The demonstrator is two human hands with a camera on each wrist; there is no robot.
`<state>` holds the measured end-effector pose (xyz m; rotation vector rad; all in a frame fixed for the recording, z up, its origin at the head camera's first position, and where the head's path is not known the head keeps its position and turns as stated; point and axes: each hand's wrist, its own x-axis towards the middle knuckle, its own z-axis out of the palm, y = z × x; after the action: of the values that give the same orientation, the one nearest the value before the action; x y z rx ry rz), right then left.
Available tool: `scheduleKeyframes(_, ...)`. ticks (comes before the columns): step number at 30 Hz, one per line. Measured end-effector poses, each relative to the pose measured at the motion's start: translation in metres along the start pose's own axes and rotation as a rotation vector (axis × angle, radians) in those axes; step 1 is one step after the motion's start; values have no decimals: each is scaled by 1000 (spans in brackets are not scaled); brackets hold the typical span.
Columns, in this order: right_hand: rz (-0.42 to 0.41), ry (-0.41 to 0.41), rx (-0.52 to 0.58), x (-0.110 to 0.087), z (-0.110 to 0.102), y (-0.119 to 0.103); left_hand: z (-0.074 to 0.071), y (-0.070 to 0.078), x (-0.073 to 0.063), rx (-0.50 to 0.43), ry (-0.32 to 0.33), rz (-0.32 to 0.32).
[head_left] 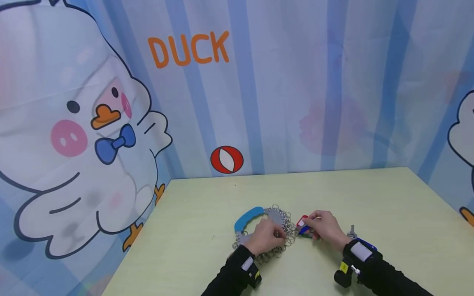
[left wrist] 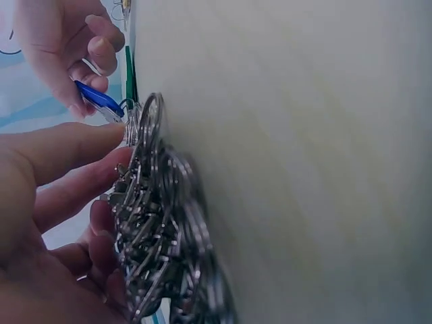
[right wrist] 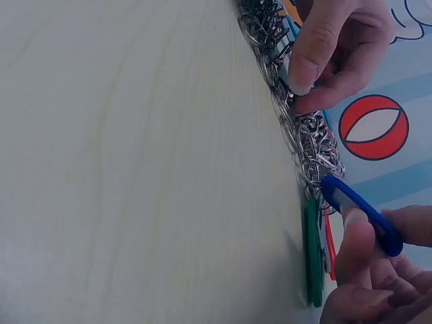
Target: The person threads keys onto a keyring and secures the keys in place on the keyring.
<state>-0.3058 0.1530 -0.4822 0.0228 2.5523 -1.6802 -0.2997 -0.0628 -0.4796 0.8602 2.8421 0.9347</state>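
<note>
A large hoop (head_left: 249, 218) with a blue grip section and grey metal lies on the table, its edge crowded with metal key rings (left wrist: 158, 229). My left hand (head_left: 263, 236) reaches over the hoop. Its thumb and index finger pinch one of the rings at the right side. Just to the right, my right hand (head_left: 326, 227) holds a blue key tag (right wrist: 361, 212) between thumb and fingers, the tag's end against the rings. A green tag (right wrist: 312, 253) and a red tag (head_left: 301, 220) hang beside it. Which ring each tag joins is hard to see.
A key (head_left: 352, 232) with a blue tag (head_left: 366, 243) lies beside my right wrist, partly covered by it. The pale table (head_left: 192, 246) ends at a printed curtain (head_left: 281, 102) behind and at the sides.
</note>
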Motion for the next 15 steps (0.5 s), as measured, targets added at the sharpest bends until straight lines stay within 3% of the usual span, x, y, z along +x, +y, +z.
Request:
scheduleKeyframes(9,-13,32,-44,-5,-17,-5,-1,4,4,30,-27,-25)
scheduleKeyframes(15,-9,47,-98,-5,-30,-7,0,12,6,65,-34,-90)
